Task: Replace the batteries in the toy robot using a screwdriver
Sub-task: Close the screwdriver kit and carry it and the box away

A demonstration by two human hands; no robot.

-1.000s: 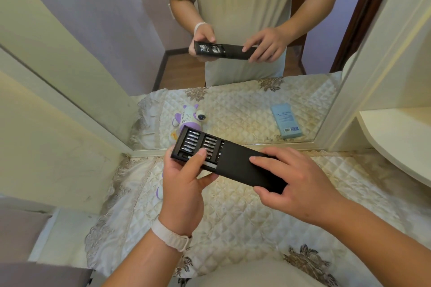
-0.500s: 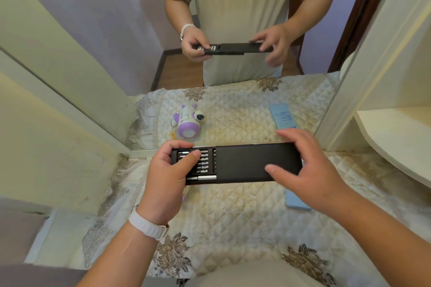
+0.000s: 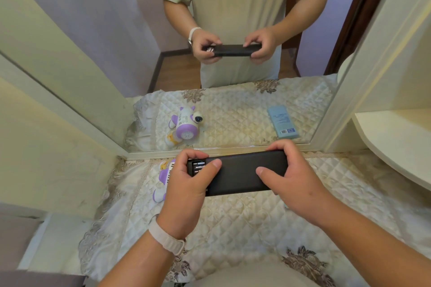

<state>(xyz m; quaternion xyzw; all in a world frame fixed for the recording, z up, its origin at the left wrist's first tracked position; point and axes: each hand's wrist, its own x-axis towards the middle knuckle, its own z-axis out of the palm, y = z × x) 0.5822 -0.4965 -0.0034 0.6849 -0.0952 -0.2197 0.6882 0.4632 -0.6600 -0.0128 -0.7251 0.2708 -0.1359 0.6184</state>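
Note:
I hold a long black screwdriver-bit case level above the quilted table, one hand at each end. My left hand grips the left end, thumb on top, where a short stretch of the inner tray with metal bits still shows. My right hand clasps the right end of the sleeve. The white and purple toy robot lies on the table just left of my left hand, mostly hidden behind it.
A cream quilted cloth covers the table. A large mirror stands right behind it, reflecting the toy, a light blue box and me. A cream shelf juts out at right. A wall panel closes the left.
The tray with the bits has slid almost fully into the black sleeve. The case turned level and both hands moved closer together around it.

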